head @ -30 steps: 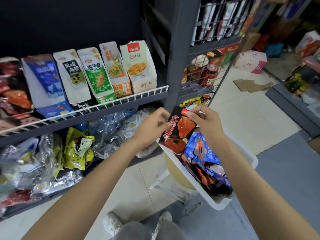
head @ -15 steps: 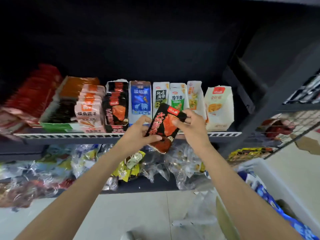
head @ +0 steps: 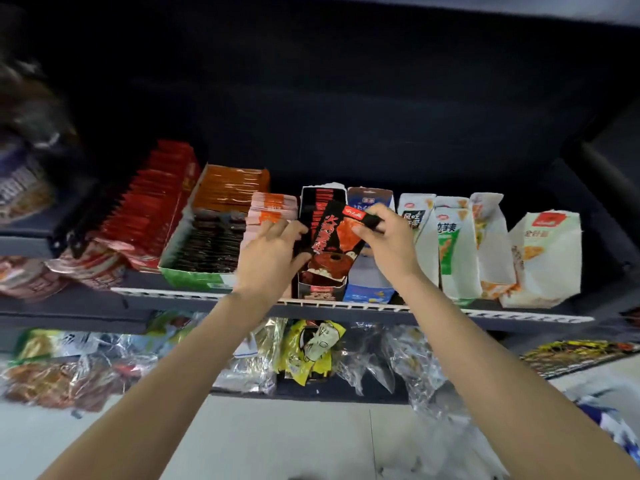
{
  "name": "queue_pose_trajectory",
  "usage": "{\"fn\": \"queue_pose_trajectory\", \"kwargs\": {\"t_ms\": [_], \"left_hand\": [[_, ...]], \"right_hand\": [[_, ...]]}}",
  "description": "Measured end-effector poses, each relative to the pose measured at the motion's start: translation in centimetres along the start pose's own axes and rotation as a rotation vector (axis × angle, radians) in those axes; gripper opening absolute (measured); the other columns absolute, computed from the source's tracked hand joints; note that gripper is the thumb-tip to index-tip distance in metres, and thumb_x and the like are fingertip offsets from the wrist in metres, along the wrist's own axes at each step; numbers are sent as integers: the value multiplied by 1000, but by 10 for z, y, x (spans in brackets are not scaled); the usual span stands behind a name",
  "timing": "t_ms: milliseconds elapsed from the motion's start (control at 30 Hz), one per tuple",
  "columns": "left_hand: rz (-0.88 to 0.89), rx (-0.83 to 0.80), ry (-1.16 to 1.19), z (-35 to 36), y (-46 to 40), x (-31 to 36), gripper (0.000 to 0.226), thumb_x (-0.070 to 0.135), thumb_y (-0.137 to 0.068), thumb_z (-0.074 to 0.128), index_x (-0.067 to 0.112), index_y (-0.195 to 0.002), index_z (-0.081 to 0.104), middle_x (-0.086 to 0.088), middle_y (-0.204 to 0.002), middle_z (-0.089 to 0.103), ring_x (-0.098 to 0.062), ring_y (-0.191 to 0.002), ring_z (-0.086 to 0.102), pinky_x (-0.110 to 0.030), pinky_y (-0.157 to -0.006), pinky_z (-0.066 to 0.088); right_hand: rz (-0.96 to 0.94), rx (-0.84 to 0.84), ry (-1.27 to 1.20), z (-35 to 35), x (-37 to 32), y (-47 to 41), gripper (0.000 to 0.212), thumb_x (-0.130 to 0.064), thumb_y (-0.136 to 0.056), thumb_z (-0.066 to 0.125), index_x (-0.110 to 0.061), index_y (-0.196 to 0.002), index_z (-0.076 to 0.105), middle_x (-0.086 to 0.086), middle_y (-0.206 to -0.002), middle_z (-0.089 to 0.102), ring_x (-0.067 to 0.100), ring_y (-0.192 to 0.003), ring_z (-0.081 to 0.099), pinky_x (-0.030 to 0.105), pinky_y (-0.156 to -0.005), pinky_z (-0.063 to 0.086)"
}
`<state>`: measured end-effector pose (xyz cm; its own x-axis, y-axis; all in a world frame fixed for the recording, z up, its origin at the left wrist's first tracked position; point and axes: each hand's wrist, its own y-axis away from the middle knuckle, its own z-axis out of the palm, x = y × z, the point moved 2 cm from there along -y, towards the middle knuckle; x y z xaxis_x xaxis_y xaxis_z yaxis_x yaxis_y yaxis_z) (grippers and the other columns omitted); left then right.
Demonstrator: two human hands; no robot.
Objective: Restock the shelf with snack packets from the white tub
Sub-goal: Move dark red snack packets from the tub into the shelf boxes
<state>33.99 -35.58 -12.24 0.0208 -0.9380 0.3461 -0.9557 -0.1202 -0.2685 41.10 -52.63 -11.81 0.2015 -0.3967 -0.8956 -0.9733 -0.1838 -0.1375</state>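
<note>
A black and red snack packet (head: 333, 237) is held tilted in both hands, over a black display box (head: 320, 292) of matching packets on the middle shelf. My left hand (head: 272, 256) grips its lower left edge. My right hand (head: 386, 242) pinches its top right corner. The shelf's white wire rail (head: 166, 293) runs just below my wrists. Only a blurred corner of the white tub with blue packets (head: 614, 422) shows at the lower right.
Left of the black box stand pink packets (head: 272, 211), an open green carton of dark packets (head: 207, 251) and a row of red packets (head: 149, 206). To the right stand a blue box (head: 369, 292) and white boxes (head: 453, 244). Bagged snacks (head: 311, 351) fill the lower shelf.
Both hands carried the black and red packet from above the white tub up to the middle shelf, over the black box. The view swung left, away from the tub.
</note>
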Motion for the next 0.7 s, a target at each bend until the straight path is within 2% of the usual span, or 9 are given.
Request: {"fn": "queue_pose_trajectory", "kwargs": {"t_ms": [67, 100, 200, 333, 433, 500, 633, 700], "left_hand": [[65, 21, -76, -1, -2, -13, 54, 41, -80, 69, 22, -128, 51, 0, -123, 57, -22, -119, 44, -38, -90, 42], [82, -8, -109, 0, -2, -20, 63, 47, -78, 69, 24, -133, 48, 1, -129, 54, -23, -123, 42, -39, -95, 38], [93, -126, -120, 3, -1, -34, 82, 60, -74, 65, 27, -142, 34, 6, -145, 38, -18, -136, 29, -39, -108, 26], [137, -171, -161, 6, -1, -39, 86, 65, -75, 59, 28, -145, 27, 7, -152, 25, -16, -140, 23, -36, -114, 15], [149, -173, -215, 10, -3, -38, 79, 57, -80, 60, 27, -145, 26, 5, -151, 26, -18, -138, 26, -37, -114, 16], [149, -143, -216, 11, -2, -36, 74, 49, -82, 61, 25, -144, 29, 3, -150, 28, -20, -136, 29, -37, -113, 18], [134, -77, -207, 12, 0, -30, 70, 43, -81, 65, 21, -141, 38, 1, -146, 37, -21, -132, 35, -39, -111, 23], [131, -45, -198, 12, 1, -23, 70, 42, -76, 71, 19, -137, 45, -3, -140, 46, -25, -128, 42, -43, -108, 30]], "right_hand": [[-29, 4, 59, 8, 2, -4, 6, -8, -87, 63, -11, -92, 60, 2, -86, 65, 23, -84, 66, 43, -78, 54], [-46, 7, 78, 12, 1, -6, 9, -9, -87, 63, -8, -96, 61, -2, -84, 64, 19, -82, 65, 40, -78, 54], [-125, -12, 138, 21, -3, -6, 12, -12, -86, 64, -8, -98, 63, -8, -85, 62, 11, -81, 61, 30, -78, 51], [-196, -32, 236, 29, 2, -5, 13, -16, -84, 68, -11, -96, 66, -5, -91, 65, 11, -85, 60, 18, -75, 45], [-206, -76, 467, 34, 15, 0, 23, -20, -83, 69, -12, -104, 67, 4, -102, 62, 16, -89, 57, 25, -69, 41], [-204, -81, 576, 37, 21, 3, 27, -22, -86, 66, -13, -111, 64, 5, -107, 58, 17, -95, 56, 23, -67, 37], [-217, -47, 726, 44, 19, 7, 26, -16, -91, 58, -13, -117, 57, 7, -111, 58, 21, -108, 53, 32, -73, 48], [-224, -48, 768, 47, 17, 9, 28, -10, -91, 56, -11, -119, 54, 8, -112, 58, 23, -111, 52, 34, -77, 49]]}}
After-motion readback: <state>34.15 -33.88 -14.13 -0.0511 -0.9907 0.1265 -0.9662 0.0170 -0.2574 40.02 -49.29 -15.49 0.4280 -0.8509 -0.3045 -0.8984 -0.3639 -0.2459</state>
